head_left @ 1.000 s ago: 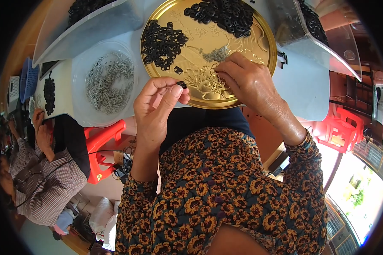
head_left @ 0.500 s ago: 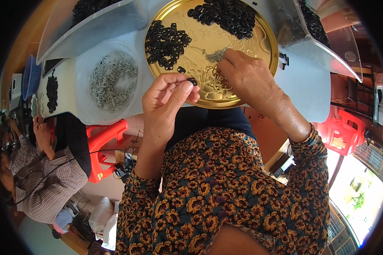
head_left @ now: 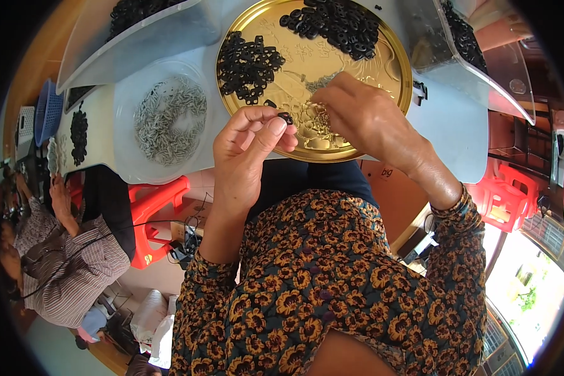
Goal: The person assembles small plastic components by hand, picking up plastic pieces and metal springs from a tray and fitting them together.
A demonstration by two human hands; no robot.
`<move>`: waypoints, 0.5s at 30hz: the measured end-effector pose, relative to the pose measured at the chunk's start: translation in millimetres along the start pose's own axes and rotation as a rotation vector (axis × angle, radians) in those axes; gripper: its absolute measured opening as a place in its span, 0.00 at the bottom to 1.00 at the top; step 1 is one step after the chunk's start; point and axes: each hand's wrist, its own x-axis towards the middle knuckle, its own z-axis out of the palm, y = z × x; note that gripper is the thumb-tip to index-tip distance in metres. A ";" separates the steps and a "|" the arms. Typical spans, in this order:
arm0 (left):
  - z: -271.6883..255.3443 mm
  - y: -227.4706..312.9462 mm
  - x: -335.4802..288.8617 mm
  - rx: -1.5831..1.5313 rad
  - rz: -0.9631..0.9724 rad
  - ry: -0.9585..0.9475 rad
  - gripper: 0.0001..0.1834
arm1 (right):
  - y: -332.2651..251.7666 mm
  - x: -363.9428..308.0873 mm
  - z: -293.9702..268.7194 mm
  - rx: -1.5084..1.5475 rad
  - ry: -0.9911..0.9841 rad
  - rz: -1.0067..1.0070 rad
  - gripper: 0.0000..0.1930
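My left hand pinches a small black plastic part between thumb and forefinger, over the near left edge of a round golden tray. Just to its right, my right hand is over the tray with its fingers bent down together; their tips are mostly hidden, so whether they hold anything cannot be made out. Below those fingers lie small gold-coloured pieces, with a little heap of grey metal pieces behind. Flat black parts are heaped at the tray's left, and black oval links at its far side.
Left of the tray, a clear round bowl contains many grey metal pins. Clear bins of black parts stand at both far sides. A co-worker in a striped top sits at left, near a red stool.
My right hand has shifted slightly left, nearer to my left hand, and its fingers have turned further down. The left hand still grips the black part. The whole view has moved a little.
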 end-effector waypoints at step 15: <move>26.4 -14.9 9.7 -0.267 0.005 -0.021 0.07 | -24.7 4.1 27.2 0.809 0.380 0.453 0.10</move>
